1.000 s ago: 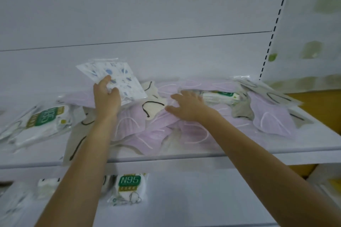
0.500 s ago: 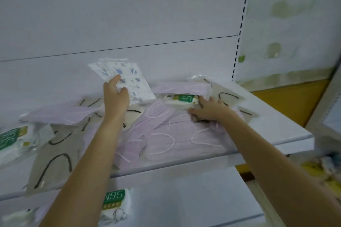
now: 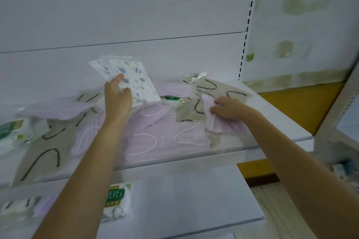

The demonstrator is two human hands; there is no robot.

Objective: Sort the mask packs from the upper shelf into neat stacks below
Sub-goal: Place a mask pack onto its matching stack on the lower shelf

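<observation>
Head view: left hand grips a patterned mask pack above the upper shelf. Right hand pinches a lilac pack near its right edge.

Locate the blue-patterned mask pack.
Head view, left of centre: the left hand holds the patterned pack raised above the lilac packs on the upper shelf.

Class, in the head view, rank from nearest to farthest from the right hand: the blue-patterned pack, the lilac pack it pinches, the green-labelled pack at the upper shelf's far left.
1. Lilac pack, pinched in the right hand.
2. Blue-patterned pack, held up by the left hand, mid-shelf.
3. Green-labelled pack, far left edge.
</observation>
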